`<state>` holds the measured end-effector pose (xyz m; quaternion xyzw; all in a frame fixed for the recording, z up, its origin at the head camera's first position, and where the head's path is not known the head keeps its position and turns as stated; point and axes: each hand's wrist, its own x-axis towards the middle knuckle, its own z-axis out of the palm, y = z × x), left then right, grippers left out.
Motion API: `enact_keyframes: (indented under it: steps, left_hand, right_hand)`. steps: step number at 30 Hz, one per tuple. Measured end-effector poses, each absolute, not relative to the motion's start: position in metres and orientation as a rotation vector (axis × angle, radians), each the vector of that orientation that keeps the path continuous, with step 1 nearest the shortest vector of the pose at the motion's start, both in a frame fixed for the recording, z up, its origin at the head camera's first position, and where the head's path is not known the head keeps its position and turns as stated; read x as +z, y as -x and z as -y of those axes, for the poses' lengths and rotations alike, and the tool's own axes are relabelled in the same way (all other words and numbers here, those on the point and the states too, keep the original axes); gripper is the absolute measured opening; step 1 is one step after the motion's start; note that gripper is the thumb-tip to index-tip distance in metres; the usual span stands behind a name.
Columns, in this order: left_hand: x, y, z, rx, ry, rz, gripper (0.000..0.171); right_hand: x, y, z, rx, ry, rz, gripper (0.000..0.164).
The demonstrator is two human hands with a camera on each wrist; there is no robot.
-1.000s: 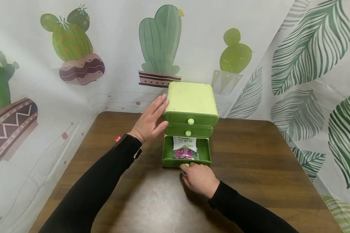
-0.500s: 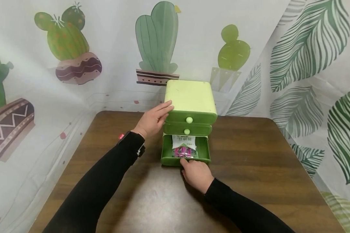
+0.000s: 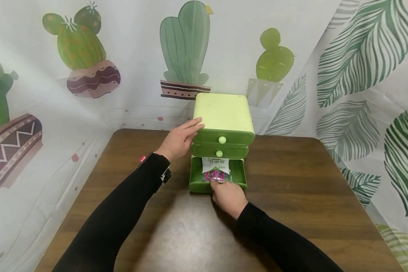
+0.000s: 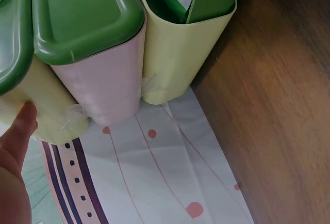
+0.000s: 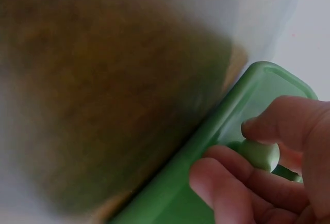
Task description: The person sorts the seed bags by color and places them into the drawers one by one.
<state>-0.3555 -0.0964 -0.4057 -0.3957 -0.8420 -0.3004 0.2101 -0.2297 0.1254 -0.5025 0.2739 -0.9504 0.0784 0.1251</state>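
Observation:
A small drawer cabinet (image 3: 222, 111) with a pale yellow-green top and green drawer fronts stands on the table. Its bottom drawer (image 3: 238, 172) is pulled out; the upper two are closed. Inside the drawer lies a flat packet (image 3: 215, 168), white above with a picture of pink flowers below. My right hand (image 3: 228, 196) is at the drawer's front, and in the right wrist view its thumb and fingers pinch the round light-green knob (image 5: 260, 154). My left hand (image 3: 178, 139) rests with extended fingers on the cabinet's upper left edge. In the left wrist view a fingertip (image 4: 28, 113) touches the cabinet's side.
The cabinet stands near the back edge of the brown wooden table (image 3: 292, 189). Close behind hangs a white cloth (image 3: 136, 56) printed with cacti and leaves. The middle tier's side (image 4: 103, 84) is pink, with clear tape at the joins.
My left hand has moved right from beside the cabinet onto its upper left edge. My right hand stays at the drawer's front, its thumb now higher over the front edge.

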Motion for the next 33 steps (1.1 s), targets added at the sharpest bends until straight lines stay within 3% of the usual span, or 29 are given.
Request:
enact_keyframes:
  steps: [12, 29, 33]
  left_hand:
    - [-0.406, 0.358, 0.097, -0.816, 1.120, 2.362, 0.043]
    - [-0.405, 0.357, 0.098, -0.796, 1.114, 2.318, 0.038]
    - [-0.406, 0.357, 0.098, -0.800, 1.113, 2.312, 0.038]
  right_hand:
    - [-0.494, 0.248, -0.121, 0.260, -0.771, 2.833, 0.019]
    - [-0.491, 0.276, -0.120, 0.285, -0.735, 2.897, 0.009]
    - [-0.493, 0.283, -0.121, 0.291, -0.726, 2.889, 0.015]
